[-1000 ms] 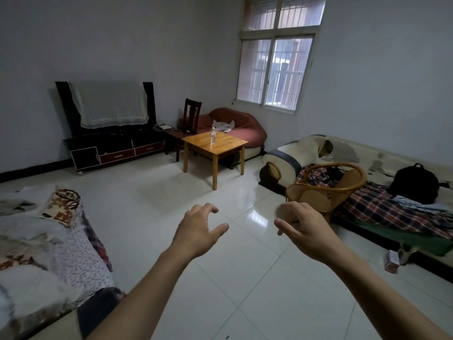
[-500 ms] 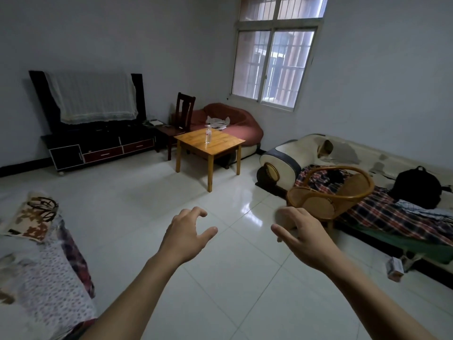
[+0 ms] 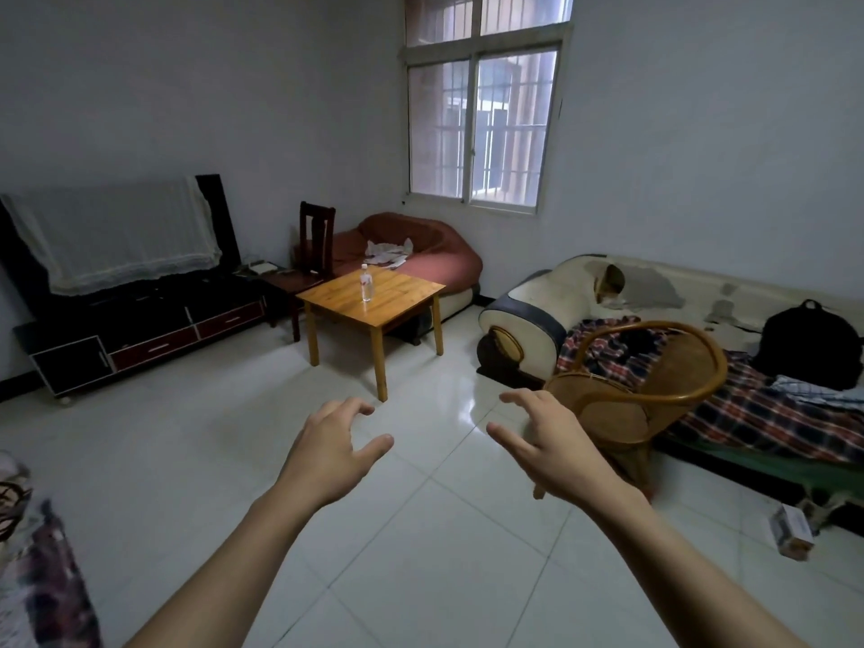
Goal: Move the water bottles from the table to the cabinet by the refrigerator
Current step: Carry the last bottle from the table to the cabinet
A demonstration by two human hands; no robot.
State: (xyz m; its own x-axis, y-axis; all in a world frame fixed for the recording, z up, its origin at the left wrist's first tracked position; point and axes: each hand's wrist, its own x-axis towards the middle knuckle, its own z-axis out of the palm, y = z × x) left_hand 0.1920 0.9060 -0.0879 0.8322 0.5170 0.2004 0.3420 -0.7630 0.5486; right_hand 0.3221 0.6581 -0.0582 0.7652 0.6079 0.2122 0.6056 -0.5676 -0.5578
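Observation:
One clear water bottle (image 3: 366, 283) with a white cap stands upright on a small wooden table (image 3: 397, 301) across the room. My left hand (image 3: 333, 449) and my right hand (image 3: 547, 437) are stretched out in front of me above the tiled floor, well short of the table. Both hold nothing, with the fingers loosely curled and spread. No refrigerator or cabinet beside one is in view.
A wicker chair (image 3: 640, 390) stands just right of my right hand. Behind it runs a sofa (image 3: 654, 292) with a plaid blanket and a black backpack (image 3: 809, 343). A low black TV stand (image 3: 140, 329), a dark wooden chair (image 3: 315, 240) and a red beanbag (image 3: 421, 254) surround the table.
The view has moved closer to the table, and the bed at the left has slid mostly out of frame. Both hands stay held out, empty.

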